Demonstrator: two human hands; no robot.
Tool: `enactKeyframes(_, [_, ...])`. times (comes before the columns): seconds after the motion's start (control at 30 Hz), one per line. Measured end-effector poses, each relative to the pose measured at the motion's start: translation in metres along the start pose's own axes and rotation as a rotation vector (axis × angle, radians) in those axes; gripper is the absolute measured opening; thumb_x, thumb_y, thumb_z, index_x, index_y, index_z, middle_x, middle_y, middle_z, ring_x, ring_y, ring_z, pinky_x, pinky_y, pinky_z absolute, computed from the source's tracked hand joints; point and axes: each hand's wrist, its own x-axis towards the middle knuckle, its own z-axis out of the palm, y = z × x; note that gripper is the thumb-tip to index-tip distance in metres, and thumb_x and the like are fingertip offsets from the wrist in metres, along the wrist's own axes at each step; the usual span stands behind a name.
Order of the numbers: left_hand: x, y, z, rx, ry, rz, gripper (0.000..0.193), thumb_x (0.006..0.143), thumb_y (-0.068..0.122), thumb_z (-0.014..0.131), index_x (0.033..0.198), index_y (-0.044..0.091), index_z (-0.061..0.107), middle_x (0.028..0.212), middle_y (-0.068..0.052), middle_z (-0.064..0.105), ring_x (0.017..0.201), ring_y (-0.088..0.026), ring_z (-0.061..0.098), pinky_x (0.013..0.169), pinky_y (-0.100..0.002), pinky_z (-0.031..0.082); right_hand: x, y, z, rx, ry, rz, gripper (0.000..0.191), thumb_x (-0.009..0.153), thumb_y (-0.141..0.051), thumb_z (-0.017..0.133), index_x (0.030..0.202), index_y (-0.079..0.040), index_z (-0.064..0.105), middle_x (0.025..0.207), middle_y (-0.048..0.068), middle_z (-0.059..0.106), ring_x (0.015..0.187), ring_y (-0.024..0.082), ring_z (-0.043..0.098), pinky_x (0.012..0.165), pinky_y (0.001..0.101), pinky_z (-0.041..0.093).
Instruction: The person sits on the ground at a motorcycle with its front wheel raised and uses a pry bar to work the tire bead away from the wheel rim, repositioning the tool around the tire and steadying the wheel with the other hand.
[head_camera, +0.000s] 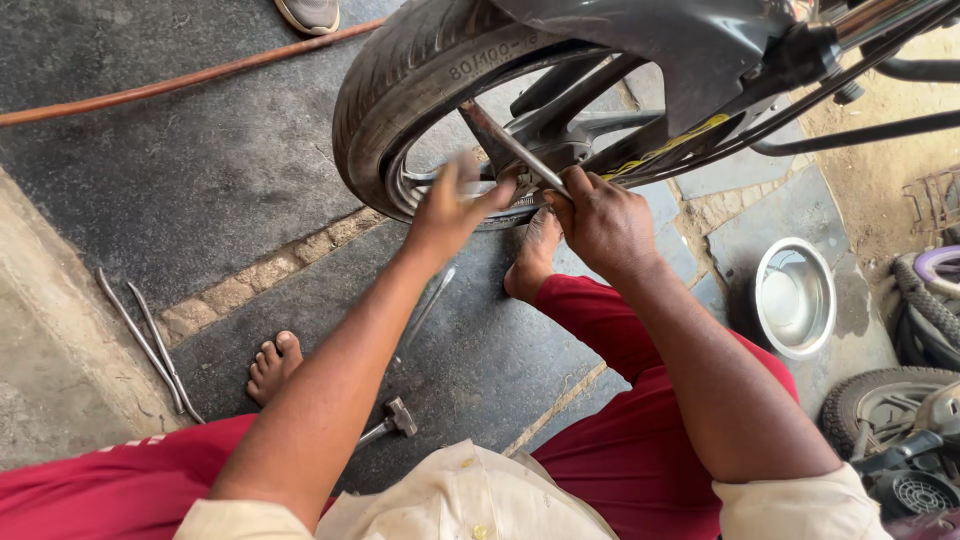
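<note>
— Wheel position?
— Motorcycle wheel (400, 90) stands upright off the dark paving (200, 180), tyre towards the camera, rim directly ahead of both hands.

— Right hand?
— Right hand (600, 220) is closed around a metal tyre lever (510, 150); the lever runs up and left across the spokes, with its lower end at the rim.

— Left hand?
— Left hand (455, 205) is blurred at the rim, fingers partly curled — what it grips, if anything, cannot be told.

— Surroundings?
— Hammer (390, 422) lies between the person's bare feet; two thin rods (150, 345) lie at the kerb, left. Steel bowl (795, 297) sits on the ground, right; orange hose (180, 80) crosses the paving beyond.
</note>
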Motion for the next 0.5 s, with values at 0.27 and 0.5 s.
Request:
enactKeyframes(0.27, [0.049,0.063,0.054,-0.216,0.652,0.388,0.107,0.08,0.053,0.087,0.147,-0.011,0.035,0.15,-0.029,0.045,0.141,-0.036,0.045,0.118,-0.041,0.034,-0.014,0.014,0.037,0.089,0.099,0.0,0.031,0.104,-0.04,0.065,0.098,-0.01,0.063,0.085,0.01,0.07,0.076,0.032,0.07,0.063,0.045,0.054])
enactKeyframes(0.5, [0.06,0.042,0.051,-0.12,0.568,0.284,0.076,0.088,0.042,0.075,0.137,-0.009,0.045,0.135,-0.025,0.055,0.128,-0.035,0.055,0.114,-0.042,0.04,-0.068,0.097,0.136,0.694,-0.498,0.807,0.025,0.093,-0.031,0.064,0.098,-0.007,0.071,0.087,0.011,0.069,0.075,0.022,0.065,0.068,0.0395,0.053])
